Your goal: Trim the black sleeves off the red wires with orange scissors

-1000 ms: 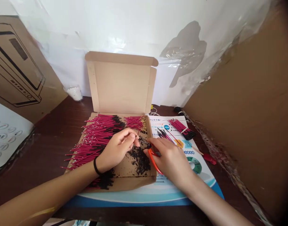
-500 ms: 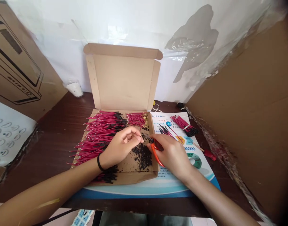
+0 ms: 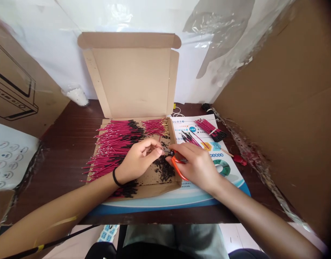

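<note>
My left hand (image 3: 138, 160) pinches a thin dark wire end (image 3: 165, 151) between thumb and fingers, above a brown cardboard sheet (image 3: 146, 181). My right hand (image 3: 197, 167) grips orange-handled snips (image 3: 177, 168), and their small black tips (image 3: 170, 153) meet that wire end. Below the hands lies a heap of black trimmings (image 3: 164, 168). Many red wires with black ends (image 3: 113, 147) are spread in a wide layer to the left. A smaller bunch of red wires with brass-coloured ends (image 3: 154, 126) lies at the back.
An opened cardboard box lid (image 3: 130, 79) stands behind the wires. To the right, a printed blue-and-white sheet (image 3: 216, 169) carries a banded wire bundle (image 3: 210, 129) and a red-handled tool (image 3: 239, 160). Cardboard panels (image 3: 278, 90) flank the dark wooden table (image 3: 65, 144).
The snips' tips have come up to the wire end, and my hands are closer together. The whole scene sits higher in the view because my head has tilted down.
</note>
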`<control>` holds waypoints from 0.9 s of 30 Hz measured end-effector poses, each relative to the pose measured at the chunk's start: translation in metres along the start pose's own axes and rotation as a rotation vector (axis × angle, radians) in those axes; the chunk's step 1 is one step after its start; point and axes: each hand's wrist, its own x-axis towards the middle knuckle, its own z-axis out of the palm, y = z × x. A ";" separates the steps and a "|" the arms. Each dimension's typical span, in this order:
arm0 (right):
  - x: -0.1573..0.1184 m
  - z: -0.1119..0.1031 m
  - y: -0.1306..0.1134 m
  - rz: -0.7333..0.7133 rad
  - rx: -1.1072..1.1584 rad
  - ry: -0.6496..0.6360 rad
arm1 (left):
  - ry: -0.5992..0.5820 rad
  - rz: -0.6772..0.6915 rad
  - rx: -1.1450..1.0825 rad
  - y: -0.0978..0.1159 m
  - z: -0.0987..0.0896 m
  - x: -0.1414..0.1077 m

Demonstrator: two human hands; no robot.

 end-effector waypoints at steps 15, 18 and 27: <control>0.001 -0.005 -0.002 0.003 -0.013 -0.029 | 0.015 0.031 0.117 -0.001 0.000 -0.002; 0.001 -0.004 -0.002 0.008 -0.027 -0.044 | 0.043 0.020 0.141 0.000 0.000 -0.003; 0.000 -0.002 0.001 0.002 -0.036 -0.061 | 0.036 -0.006 0.110 0.001 0.001 -0.002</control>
